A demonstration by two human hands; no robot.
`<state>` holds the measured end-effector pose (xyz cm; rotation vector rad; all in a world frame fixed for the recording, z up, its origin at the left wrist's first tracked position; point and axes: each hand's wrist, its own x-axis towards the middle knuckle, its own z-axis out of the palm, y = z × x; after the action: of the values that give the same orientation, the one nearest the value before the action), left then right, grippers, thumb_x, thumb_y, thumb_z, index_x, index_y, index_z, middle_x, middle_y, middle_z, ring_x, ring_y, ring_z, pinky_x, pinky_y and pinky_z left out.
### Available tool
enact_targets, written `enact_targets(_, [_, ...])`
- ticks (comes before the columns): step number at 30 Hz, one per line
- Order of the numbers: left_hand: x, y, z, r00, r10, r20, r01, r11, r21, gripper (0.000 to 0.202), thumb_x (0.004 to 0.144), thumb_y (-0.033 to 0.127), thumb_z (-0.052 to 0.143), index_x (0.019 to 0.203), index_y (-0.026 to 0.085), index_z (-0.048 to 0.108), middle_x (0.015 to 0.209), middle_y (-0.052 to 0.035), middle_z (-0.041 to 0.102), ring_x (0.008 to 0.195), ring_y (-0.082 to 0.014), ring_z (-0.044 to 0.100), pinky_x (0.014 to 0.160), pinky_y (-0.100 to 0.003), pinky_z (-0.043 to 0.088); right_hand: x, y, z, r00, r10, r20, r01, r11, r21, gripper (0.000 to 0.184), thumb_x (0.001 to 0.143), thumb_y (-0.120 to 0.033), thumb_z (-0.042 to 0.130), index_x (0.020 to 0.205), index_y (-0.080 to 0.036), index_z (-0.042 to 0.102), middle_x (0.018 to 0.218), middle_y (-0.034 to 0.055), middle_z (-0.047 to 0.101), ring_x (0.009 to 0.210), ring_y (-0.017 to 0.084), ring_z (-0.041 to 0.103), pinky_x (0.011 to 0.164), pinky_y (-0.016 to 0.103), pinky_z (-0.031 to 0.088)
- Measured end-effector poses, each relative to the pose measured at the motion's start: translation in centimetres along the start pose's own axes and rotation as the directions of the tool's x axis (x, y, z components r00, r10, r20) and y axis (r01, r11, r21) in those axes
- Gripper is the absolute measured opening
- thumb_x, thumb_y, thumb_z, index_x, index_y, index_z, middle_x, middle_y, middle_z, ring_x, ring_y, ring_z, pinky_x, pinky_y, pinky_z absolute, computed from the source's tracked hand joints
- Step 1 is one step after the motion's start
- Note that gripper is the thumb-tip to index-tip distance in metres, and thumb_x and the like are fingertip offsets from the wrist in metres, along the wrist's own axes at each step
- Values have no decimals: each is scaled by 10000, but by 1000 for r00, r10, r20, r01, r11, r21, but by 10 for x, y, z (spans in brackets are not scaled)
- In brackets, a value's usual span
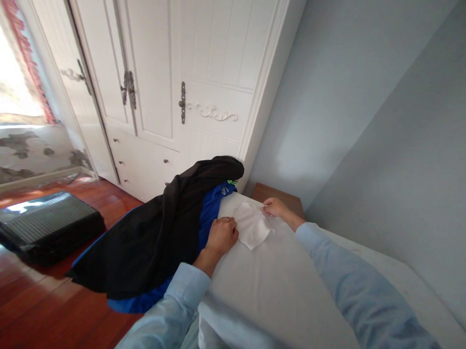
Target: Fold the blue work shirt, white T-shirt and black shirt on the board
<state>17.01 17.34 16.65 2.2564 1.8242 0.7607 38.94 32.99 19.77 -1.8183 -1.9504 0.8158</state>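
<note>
A small white cloth (252, 226) lies flat on the white bed sheet (282, 286) near the bed's far corner. My left hand (222, 235) rests on the cloth's left edge with its fingers curled closed. At the cloth's far right corner my right hand (274, 207) pinches the fabric between closed fingers. Both arms wear light blue sleeves. A pile of black clothing (160, 228) over a blue garment (211, 207) sits just left of my left hand, draped off the bed's side.
A white wardrobe (183, 78) with metal handles stands behind the bed. A brown bedside table (282, 197) sits in the corner by the blue-grey wall. A black suitcase (43, 227) lies on the red wooden floor at left.
</note>
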Motion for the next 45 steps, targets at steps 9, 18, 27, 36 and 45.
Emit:
enact_targets(9, [0, -3, 5, 1000, 30, -8, -30, 999, 11, 253, 870, 227, 539, 1015, 183, 742, 1253, -133, 680, 1201, -257, 594, 990, -394, 410, -51, 11, -9, 971, -173, 162, 174, 985, 5, 696, 573, -243, 890, 1229, -198, 661, 1110, 112, 732, 991, 263, 690, 836, 339, 542])
enact_targets(18, [-1, -1, 4, 999, 50, -7, -50, 998, 49, 246, 872, 238, 537, 981, 188, 752, 1284, -137, 671, 1224, -269, 588, 990, -404, 416, -94, 30, -1, 790, -565, 236, 604, 657, -450, 370, 879, -54, 490, 1102, -220, 735, 1182, 96, 697, 1128, 232, 625, 1013, 361, 447])
enact_targets(27, [-1, -1, 3, 999, 48, -3, -48, 997, 55, 268, 879, 229, 527, 1017, 181, 752, 1285, -142, 669, 1215, -273, 595, 996, -410, 413, -100, 41, 9, 846, -532, -29, 427, 710, -560, 520, 850, -115, 499, 1367, -121, 551, 1298, 178, 612, 1223, 271, 553, 1077, 385, 399])
enact_targets(36, [0, -2, 4, 998, 54, 12, -55, 992, 114, 291, 890, 259, 520, 1058, 190, 747, 1293, -124, 667, 1200, -265, 603, 979, -401, 423, -95, 40, 19, 832, -555, 12, 411, 601, -686, 351, 908, -176, 501, 1233, -160, 632, 1179, 128, 673, 1070, 244, 615, 930, 341, 450])
enact_targets(45, [1, -4, 7, 998, 63, -1, -63, 992, 112, 281, 893, 269, 520, 1032, 197, 754, 1274, -120, 676, 1206, -265, 599, 990, -407, 425, -92, 48, -10, 769, -635, 67, 357, 341, -870, 290, 985, -124, 407, 1021, -156, 693, 1019, 147, 677, 984, 274, 564, 850, 390, 380])
